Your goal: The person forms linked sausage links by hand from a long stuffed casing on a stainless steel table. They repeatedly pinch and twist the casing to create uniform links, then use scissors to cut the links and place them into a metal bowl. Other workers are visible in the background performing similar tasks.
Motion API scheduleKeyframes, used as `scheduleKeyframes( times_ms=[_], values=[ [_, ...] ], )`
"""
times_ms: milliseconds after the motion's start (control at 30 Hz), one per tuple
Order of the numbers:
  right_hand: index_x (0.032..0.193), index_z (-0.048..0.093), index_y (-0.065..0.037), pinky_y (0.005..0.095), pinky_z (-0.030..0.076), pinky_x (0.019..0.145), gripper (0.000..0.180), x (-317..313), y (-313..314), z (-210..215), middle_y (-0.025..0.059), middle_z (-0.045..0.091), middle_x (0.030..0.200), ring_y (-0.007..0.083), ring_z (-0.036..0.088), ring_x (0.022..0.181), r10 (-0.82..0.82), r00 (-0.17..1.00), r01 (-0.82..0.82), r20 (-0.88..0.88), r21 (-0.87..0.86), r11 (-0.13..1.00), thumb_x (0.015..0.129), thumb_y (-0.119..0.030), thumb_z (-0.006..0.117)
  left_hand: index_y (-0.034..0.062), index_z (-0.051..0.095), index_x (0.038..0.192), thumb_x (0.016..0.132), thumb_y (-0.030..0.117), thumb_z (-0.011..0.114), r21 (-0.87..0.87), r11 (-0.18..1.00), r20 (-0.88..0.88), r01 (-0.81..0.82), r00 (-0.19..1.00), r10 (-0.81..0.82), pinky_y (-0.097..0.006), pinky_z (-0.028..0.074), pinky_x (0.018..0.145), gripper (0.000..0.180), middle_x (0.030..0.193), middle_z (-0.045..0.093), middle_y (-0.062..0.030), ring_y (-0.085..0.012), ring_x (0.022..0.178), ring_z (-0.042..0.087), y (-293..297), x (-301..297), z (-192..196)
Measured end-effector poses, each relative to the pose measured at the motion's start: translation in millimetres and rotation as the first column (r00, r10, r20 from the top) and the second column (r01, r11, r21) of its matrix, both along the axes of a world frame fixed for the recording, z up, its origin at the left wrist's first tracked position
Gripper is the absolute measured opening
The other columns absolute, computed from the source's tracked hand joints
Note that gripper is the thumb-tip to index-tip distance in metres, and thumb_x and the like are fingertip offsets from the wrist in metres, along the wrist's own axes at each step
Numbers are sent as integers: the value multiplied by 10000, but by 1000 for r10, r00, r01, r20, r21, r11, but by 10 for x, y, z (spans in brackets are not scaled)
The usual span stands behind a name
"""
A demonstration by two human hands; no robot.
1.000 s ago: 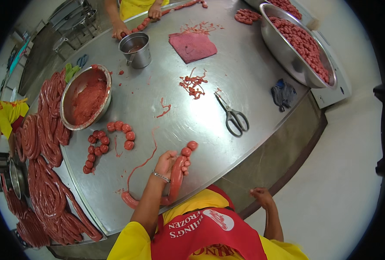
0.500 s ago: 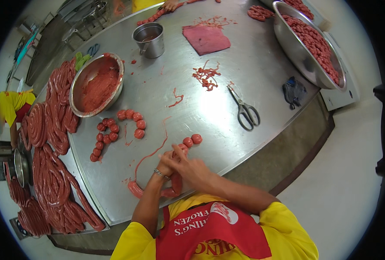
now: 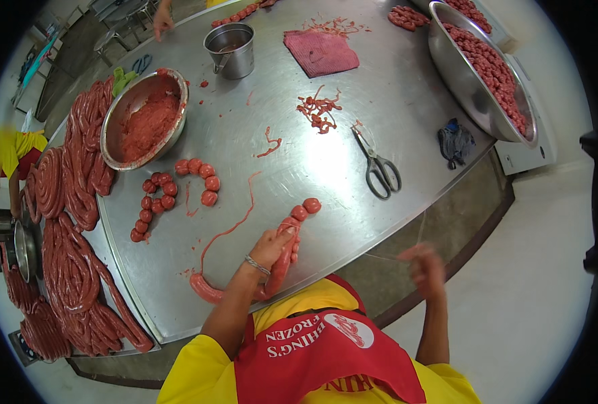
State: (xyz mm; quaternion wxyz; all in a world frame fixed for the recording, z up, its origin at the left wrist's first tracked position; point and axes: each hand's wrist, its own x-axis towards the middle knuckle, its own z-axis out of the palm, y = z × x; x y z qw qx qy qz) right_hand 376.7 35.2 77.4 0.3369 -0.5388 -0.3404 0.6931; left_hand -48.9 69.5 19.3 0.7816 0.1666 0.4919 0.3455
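My left hand (image 3: 272, 249) is closed round a long raw sausage (image 3: 280, 271) near the table's front edge, its thumb along the top. Beyond the fingers the sausage is tied into round links, two of them at its far end (image 3: 305, 209). A pale thin string (image 3: 383, 257) crosses it there and runs off to the right. Out past the table edge, my right hand (image 3: 425, 269) is closed on that string, somewhat blurred. From the sausage's other end (image 3: 204, 288) a thin red strip (image 3: 245, 210) trails over the table.
Black-handled scissors (image 3: 382, 172) lie to the right, beyond them a dark crumpled cloth (image 3: 455, 144). Tied links (image 3: 159, 198) rest left of centre. Around stand a bowl of red meat (image 3: 108, 149), a metal pail (image 3: 239, 66) and a large basin (image 3: 440, 54). Coiled sausages (image 3: 73, 269) cover the left side.
My right hand has moved from beside the left hand out to the right, drawing the string. The left hand still grips the sausage. A co-worker's hand at the top has shifted.
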Motion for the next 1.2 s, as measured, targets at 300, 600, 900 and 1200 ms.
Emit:
scheduleKeyframes(
  times_ms=[300, 600, 900, 1200],
  values=[
    [841, 658, -37, 312, 387, 558, 222, 335, -529, -210, 7, 556, 703, 137, 492, 615, 204, 797, -108, 569, -198, 974, 877, -255, 639, 13, 529, 1017, 976, 333, 466, -196, 981, 847, -7, 502, 173, -390, 507, 747, 329, 843, 561, -69, -188, 744, 559, 33, -274, -357],
    [1107, 647, 14, 384, 502, 759, 293, 568, 689, -231, 179, 670, 966, 280, 634, 853, -22, 438, -355, 899, 196, 914, 869, -130, 553, -15, 499, 1236, 964, 319, 556, 163, 984, 225, -73, 974, 35, -326, 544, 687, 435, 1060, 626, -116, -167, 806, 609, -176, -515, 337],
    [1386, 461, -194, 454, 555, 684, 557, -3287, 704, -351, 232, 448, 1378, 396, 672, 801, 137, 191, -976, 972, 173, 131, 849, -67, 536, -7, 625, 944, 970, 318, 575, 236, 971, -172, -48, 981, 90, -259, 470, 515, 330, 745, 605, -42, -111, 610, 571, -332, -577, -206],
    [951, 667, -66, 379, 537, 842, 120, -1356, 760, 717, 127, 559, 1323, 238, 613, 1074, 537, 840, -463, -72, 418, 781, 877, -109, 583, -6, 584, 841, 979, 356, 535, 64, 996, -107, -57, 992, 64, -291, 485, 519, 391, 687, 573, -65, -154, 554, 558, -200, -271, 60]
  ],
)
